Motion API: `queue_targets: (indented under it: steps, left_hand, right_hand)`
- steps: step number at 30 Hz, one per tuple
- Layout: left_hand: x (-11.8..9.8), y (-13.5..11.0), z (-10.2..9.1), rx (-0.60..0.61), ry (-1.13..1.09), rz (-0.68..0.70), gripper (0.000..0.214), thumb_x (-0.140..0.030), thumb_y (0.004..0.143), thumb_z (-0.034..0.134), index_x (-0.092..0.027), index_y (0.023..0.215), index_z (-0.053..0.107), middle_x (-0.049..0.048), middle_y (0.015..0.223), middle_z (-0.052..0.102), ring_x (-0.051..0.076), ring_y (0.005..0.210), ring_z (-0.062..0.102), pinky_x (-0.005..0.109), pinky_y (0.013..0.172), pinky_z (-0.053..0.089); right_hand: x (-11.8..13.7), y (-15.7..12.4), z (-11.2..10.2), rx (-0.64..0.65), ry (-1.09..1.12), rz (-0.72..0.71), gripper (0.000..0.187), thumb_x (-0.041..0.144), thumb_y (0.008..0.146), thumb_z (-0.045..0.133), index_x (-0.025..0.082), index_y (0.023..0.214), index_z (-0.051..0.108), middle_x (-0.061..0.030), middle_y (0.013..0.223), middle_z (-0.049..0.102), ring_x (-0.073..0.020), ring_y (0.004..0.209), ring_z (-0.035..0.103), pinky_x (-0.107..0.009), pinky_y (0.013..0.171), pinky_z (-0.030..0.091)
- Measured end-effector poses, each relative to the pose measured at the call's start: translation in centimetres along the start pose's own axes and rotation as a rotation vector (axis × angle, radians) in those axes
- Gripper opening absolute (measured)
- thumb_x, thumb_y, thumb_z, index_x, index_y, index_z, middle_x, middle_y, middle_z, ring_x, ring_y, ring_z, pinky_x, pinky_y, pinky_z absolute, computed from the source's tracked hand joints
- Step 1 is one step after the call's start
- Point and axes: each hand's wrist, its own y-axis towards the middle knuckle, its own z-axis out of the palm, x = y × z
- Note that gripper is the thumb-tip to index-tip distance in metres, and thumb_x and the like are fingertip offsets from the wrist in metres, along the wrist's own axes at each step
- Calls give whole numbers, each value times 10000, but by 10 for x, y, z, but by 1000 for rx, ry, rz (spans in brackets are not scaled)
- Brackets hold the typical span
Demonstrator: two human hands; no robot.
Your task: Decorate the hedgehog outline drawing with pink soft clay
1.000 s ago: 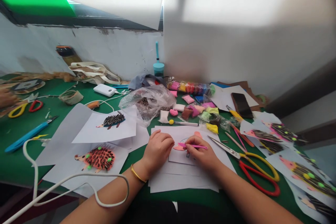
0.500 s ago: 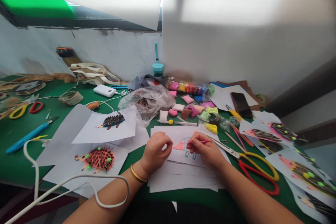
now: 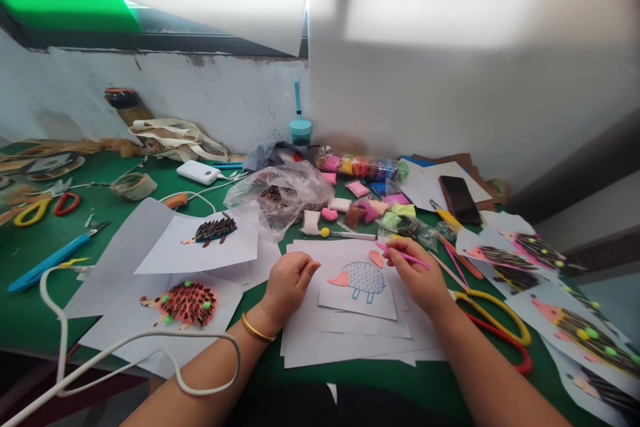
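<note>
A sheet of paper with a hedgehog drawn in blue outline [image 3: 366, 280] lies between my hands, its snout covered in salmon-pink clay [image 3: 340, 278]. Pinched in my right hand [image 3: 416, 273] is a thin pink modelling tool [image 3: 407, 255], held beyond the drawing's upper right. Close to the tool's tip, a loose lump of salmon clay [image 3: 376, 258] rests on the paper. My left hand [image 3: 293, 280] is closed at the left edge of the sheet, thumb against fingers; whatever they may hold is hidden.
Large scissors with red and yellow handles [image 3: 520, 340] lie beside my right forearm. Finished hedgehog pictures lie at both sides, one with pink clay [image 3: 193, 303]. Clay packets [image 3: 357, 188] and a plastic bag of seeds [image 3: 280, 197] sit behind. A white cable [image 3: 150, 340] loops near my left arm.
My right hand has moved right with the pink tool, away from the drawing, uncovering the hedgehog's body and the clay lump. My left hand has drawn slightly left, its fingers curled closer.
</note>
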Motion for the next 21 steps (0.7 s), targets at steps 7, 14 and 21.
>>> queue_targets:
  steps: [7, 14, 21]
  left_hand:
    - [-1, 4, 4, 68, 8, 87, 134, -220, 933, 503, -209, 894, 630, 35, 865, 703, 196, 843, 647, 371, 818, 520]
    - [0, 6, 13, 330, 133, 308, 133, -149, 937, 476, -191, 916, 600, 85, 1318, 625, 225, 1292, 530, 528, 1147, 321]
    - [-7, 1, 11, 358, 180, 313, 153, -145, 935, 477, -194, 991, 611, 70, 1191, 686, 211, 1195, 595, 552, 1177, 240]
  right_hand:
    - [-11, -1, 0, 118, -349, -214, 291, 371, 967, 442, 241, 1085, 674, -75, 1093, 717, -260, 1020, 656, -407, 889, 503]
    - [-8, -21, -3, 186, -501, -303, 230, 314, 950, 478, 242, 1058, 667, -73, 1034, 720, -249, 953, 657, -380, 819, 518]
    - [-8, -16, 4, 233, -641, -391, 315, 205, 936, 478, 236, 1217, 616, -84, 1143, 697, -276, 1104, 606, -465, 938, 469]
